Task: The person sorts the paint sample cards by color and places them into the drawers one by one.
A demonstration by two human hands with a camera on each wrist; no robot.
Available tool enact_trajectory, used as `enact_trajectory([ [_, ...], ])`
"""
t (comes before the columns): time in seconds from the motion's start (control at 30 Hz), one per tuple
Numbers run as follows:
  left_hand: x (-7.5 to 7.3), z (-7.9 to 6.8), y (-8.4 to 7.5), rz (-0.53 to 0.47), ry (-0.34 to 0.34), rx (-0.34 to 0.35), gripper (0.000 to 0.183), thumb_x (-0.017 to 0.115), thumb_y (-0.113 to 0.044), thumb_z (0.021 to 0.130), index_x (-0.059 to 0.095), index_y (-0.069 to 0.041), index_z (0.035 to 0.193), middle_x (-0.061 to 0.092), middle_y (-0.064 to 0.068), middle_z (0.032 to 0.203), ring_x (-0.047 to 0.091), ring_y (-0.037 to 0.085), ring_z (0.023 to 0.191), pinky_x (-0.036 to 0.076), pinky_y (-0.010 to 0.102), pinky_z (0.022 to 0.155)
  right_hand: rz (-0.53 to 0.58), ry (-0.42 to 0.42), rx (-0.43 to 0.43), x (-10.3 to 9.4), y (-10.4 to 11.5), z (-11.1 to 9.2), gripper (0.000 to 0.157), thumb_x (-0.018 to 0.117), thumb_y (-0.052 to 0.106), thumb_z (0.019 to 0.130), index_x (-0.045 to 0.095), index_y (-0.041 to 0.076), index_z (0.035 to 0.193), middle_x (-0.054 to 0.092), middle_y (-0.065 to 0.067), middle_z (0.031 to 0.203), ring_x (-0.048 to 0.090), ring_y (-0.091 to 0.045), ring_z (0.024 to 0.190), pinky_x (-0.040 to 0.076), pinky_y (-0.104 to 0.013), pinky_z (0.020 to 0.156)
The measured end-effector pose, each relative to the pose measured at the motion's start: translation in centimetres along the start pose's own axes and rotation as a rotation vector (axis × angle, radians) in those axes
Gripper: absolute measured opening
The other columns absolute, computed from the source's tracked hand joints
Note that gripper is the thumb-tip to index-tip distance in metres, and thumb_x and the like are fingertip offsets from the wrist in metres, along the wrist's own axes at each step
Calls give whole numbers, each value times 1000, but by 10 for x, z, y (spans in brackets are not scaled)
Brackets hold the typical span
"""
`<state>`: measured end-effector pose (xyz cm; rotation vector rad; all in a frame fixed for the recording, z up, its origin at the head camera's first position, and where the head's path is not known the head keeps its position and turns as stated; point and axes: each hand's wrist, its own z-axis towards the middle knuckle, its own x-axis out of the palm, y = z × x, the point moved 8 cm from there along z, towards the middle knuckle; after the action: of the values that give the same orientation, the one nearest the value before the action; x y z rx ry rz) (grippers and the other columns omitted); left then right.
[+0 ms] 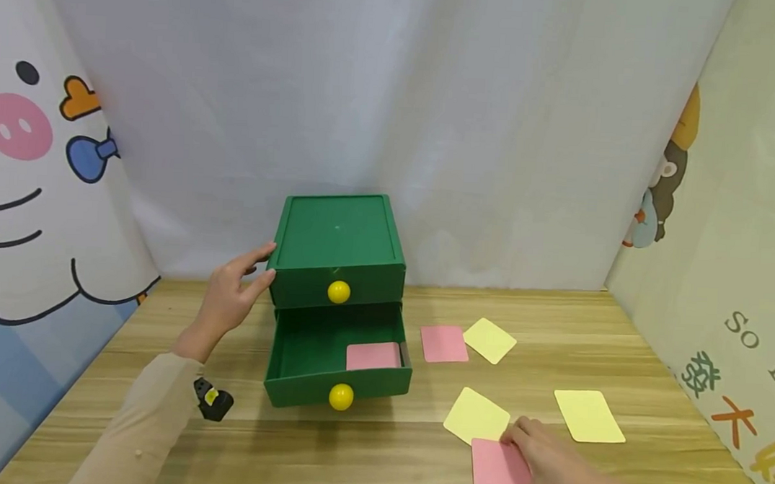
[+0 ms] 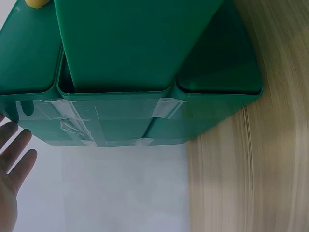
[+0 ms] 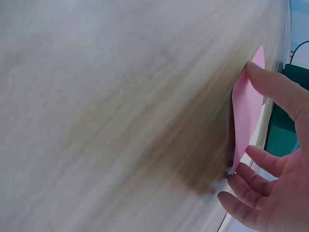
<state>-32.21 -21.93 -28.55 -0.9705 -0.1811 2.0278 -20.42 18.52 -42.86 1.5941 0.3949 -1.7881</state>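
Note:
A green drawer cabinet (image 1: 339, 233) with yellow knobs stands on the table, its middle drawer (image 1: 338, 388) pulled out. Inside that drawer lies a pink card (image 1: 372, 357). My left hand (image 1: 225, 298) touches the cabinet's left side near the top, with its fingers spread; the left wrist view catches part of this hand (image 2: 12, 169) beside the stacked tiers. At the front right, my right hand (image 1: 554, 467) pinches another pink card (image 1: 496, 472) between thumb and fingers. In the right wrist view this pink card (image 3: 248, 108) bends slightly in the grip, tilted up from the tabletop.
Right of the cabinet lie a pink card (image 1: 444, 344) and a yellow card (image 1: 490, 341). A second yellow card (image 1: 476, 415) is partly overlapped by the held card, and a third (image 1: 590, 416) lies farther right. A pale curtain (image 1: 393, 112) hangs behind the table.

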Motion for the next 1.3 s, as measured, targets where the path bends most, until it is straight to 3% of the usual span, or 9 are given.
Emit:
enact_trajectory([
  [0.13, 0, 0, -2, -5, 1, 3, 40, 53, -9, 91, 49, 4, 129, 50, 23, 127, 51, 38, 111, 45, 52, 86, 31, 36, 27, 1, -2, 2, 65, 85, 31, 44, 54, 10, 96, 45, 9, 92, 41, -4, 79, 43, -23, 63],
  [0.3, 0, 0, 0, -3, 3, -6, 40, 53, -9, 91, 49, 4, 129, 51, 24, 126, 51, 39, 109, 45, 52, 86, 225, 64, 49, -3, -7, 8, 46, 82, 11, 56, 54, 8, 93, 47, 6, 87, 42, -4, 76, 42, -21, 60],
  [0.47, 1, 1, -1, 5, 5, -5, 39, 53, -10, 91, 49, 4, 128, 51, 24, 125, 52, 39, 108, 46, 53, 85, 445, 77, -52, -13, -6, 16, 31, 64, -15, 64, 54, 7, 84, 48, 6, 77, 41, 0, 70, 41, -18, 54],
  [0.67, 1, 1, -2, -2, 6, -4, 39, 53, -9, 91, 49, 5, 128, 51, 24, 125, 52, 39, 109, 46, 53, 85, 635, 199, -125, -23, 1, 27, 31, 50, -20, 73, 57, 5, 88, 54, 1, 74, 47, 0, 68, 47, -20, 55],
  [0.9, 2, 1, -2, -7, 17, -16, 40, 52, -10, 92, 48, 5, 128, 50, 25, 126, 51, 39, 109, 45, 54, 86, 657, 226, -116, -63, 14, 60, 31, 46, -20, 76, 59, 2, 93, 53, -4, 76, 49, -7, 70, 50, -25, 53],
  [1.07, 1, 1, 0, -4, 19, -26, 40, 52, -10, 92, 48, 5, 129, 49, 25, 127, 50, 39, 111, 44, 54, 87, 605, 199, -107, -98, 24, 96, 28, 45, -18, 79, 60, 0, 95, 55, -5, 83, 50, -12, 75, 52, -29, 57],
  [1.3, 0, 1, 0, 3, 16, -23, 40, 52, -10, 92, 48, 4, 129, 50, 24, 127, 50, 39, 111, 45, 53, 86, 544, 183, -126, -124, 45, 150, 26, 44, -16, 82, 61, -4, 97, 58, -8, 84, 53, -18, 77, 54, -33, 63],
])
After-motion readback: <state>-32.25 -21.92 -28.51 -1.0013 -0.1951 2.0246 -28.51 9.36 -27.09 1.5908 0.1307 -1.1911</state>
